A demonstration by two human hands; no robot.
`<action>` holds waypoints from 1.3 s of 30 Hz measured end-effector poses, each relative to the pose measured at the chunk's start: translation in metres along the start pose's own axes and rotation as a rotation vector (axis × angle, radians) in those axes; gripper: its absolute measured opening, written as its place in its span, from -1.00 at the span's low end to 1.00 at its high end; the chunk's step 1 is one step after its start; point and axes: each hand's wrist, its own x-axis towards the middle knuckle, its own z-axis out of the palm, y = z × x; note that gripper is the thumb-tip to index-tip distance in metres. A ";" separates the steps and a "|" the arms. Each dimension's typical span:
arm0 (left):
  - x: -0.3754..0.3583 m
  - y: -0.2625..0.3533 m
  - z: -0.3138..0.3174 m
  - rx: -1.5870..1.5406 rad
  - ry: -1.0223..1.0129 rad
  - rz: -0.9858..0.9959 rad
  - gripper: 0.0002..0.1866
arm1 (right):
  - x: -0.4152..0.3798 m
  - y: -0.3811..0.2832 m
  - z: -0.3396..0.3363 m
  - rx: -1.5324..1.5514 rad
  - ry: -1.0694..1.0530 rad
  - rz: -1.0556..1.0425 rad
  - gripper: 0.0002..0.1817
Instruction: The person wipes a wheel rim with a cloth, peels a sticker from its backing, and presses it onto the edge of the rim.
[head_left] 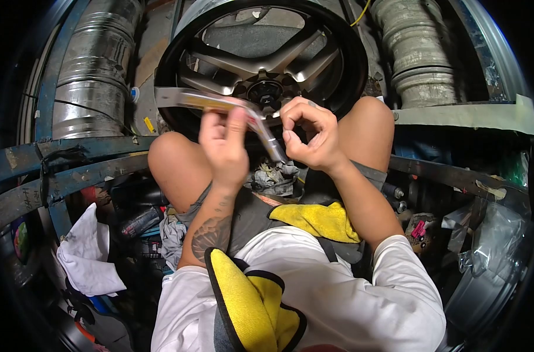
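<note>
My left hand (225, 144) is closed on a long, flat printed packet (188, 98), pale with yellow and red marks and smeared by motion. One end of it points left, and another part angles down to the right towards my right hand. My right hand (311, 132) has its fingers curled in a pinch; a small white bit shows by its fingertips, too small to name. Behind both hands stands a bronze-grey alloy wheel (290, 56) with a black rim edge, between my knees.
Yellow cloths (317, 222) lie on my lap and chest. Stacked metal rims (94, 64) stand left, more rims (419, 58) right. Blue metal frame bars (97, 152) run on both sides. A white cloth (91, 255) hangs at lower left; crumpled scraps (276, 179) sit below the wheel.
</note>
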 end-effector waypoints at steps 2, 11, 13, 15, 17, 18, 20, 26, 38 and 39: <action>0.013 0.004 -0.013 -0.070 0.069 0.008 -0.81 | -0.002 0.000 -0.002 0.060 -0.021 0.028 -0.87; -0.002 0.011 0.006 -0.071 -0.109 -0.094 -0.76 | 0.002 -0.003 0.013 0.459 0.019 0.322 -0.69; -0.002 0.010 0.007 -0.063 -0.118 -0.100 -0.77 | 0.000 0.002 0.014 0.426 0.042 0.326 -0.72; -0.004 0.009 0.008 -0.055 -0.109 -0.107 -0.78 | -0.003 0.007 0.013 0.346 0.070 0.346 -0.75; -0.005 0.006 0.008 -0.036 -0.101 -0.099 -0.79 | -0.002 0.002 0.016 0.357 0.088 0.340 -0.79; -0.005 0.005 0.008 -0.020 -0.096 -0.087 -0.79 | -0.002 -0.001 0.017 0.364 0.096 0.337 -0.81; -0.006 0.006 0.007 0.015 -0.086 -0.067 -0.79 | -0.001 -0.002 0.018 0.365 0.098 0.288 -0.83; -0.011 0.013 0.004 0.141 -0.010 0.108 -0.84 | 0.000 -0.010 0.019 0.386 0.024 0.277 -0.86; -0.007 0.012 0.003 -0.226 0.030 -0.064 -0.84 | 0.006 -0.008 0.014 0.302 -0.099 0.292 -0.86; -0.007 0.013 0.004 -0.245 0.046 -0.077 -0.84 | 0.006 -0.006 0.015 0.284 -0.088 0.259 -0.85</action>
